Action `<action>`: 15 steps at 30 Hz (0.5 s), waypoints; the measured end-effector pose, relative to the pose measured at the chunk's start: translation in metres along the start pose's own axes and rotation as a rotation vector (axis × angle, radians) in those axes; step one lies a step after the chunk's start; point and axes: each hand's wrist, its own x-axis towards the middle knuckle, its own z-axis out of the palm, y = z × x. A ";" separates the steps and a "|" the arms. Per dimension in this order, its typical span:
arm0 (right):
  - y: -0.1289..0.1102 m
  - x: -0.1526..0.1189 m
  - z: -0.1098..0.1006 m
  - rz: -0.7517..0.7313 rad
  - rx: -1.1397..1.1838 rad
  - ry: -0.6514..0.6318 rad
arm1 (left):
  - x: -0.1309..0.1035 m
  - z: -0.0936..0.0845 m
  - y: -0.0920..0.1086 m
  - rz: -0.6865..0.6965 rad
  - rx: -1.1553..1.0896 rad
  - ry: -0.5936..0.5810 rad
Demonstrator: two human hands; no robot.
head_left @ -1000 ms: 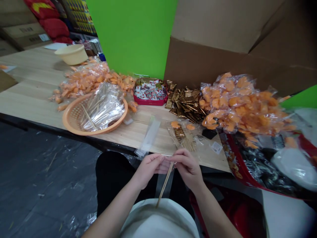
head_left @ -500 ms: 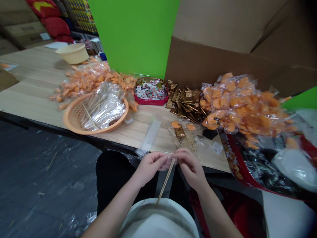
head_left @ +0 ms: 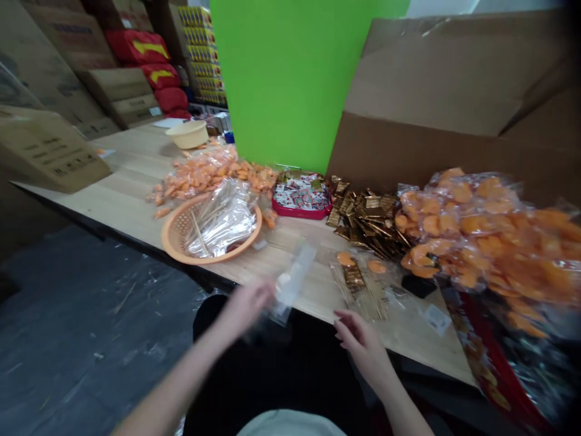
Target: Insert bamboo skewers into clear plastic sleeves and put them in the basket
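Note:
My left hand (head_left: 252, 303) is smeared by motion beside a stack of clear plastic sleeves (head_left: 297, 272) at the table's front edge. Whether it touches or holds one, I cannot tell. My right hand (head_left: 361, 339) hovers at the edge with loosely bent fingers apart and nothing visible in them. Just beyond it lie thin wooden sticks (head_left: 379, 303), a gold packet (head_left: 353, 277) and two orange round pieces (head_left: 376, 266). To the left, an orange basket (head_left: 175, 242) holds clear bags with sticks (head_left: 227, 221).
Behind stand a red tray (head_left: 302, 212) of small packets and a heap of gold packets (head_left: 372, 218). Bagged orange pieces (head_left: 481, 224) are piled right, more (head_left: 204, 172) back left. A cardboard box (head_left: 49, 151) sits far left; a green panel (head_left: 285, 85) rises behind.
My hands have separated; the sticks held between them no longer show in either. The left moved left to the plastic sleeves, the right moved slightly right. The view has shifted left and up.

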 end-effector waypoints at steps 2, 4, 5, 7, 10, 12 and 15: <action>0.016 0.001 -0.010 -0.028 -0.179 -0.014 | 0.035 -0.066 0.009 0.109 0.424 0.337; 0.026 0.005 -0.027 -0.011 -0.345 0.078 | 0.070 -0.107 0.016 0.140 0.728 0.517; 0.030 0.009 -0.037 0.023 -0.423 0.161 | 0.082 -0.113 0.016 0.212 0.809 0.569; 0.037 0.021 -0.058 0.113 -0.554 0.314 | 0.091 -0.093 0.010 0.367 0.824 0.608; 0.047 0.045 -0.078 0.226 -0.629 0.393 | 0.074 -0.014 -0.020 0.539 0.728 0.248; 0.055 0.061 -0.080 0.276 -0.637 0.364 | 0.058 0.043 -0.044 0.528 0.763 0.045; 0.063 0.074 -0.079 0.326 -0.622 0.300 | 0.045 0.097 -0.068 0.445 0.794 0.053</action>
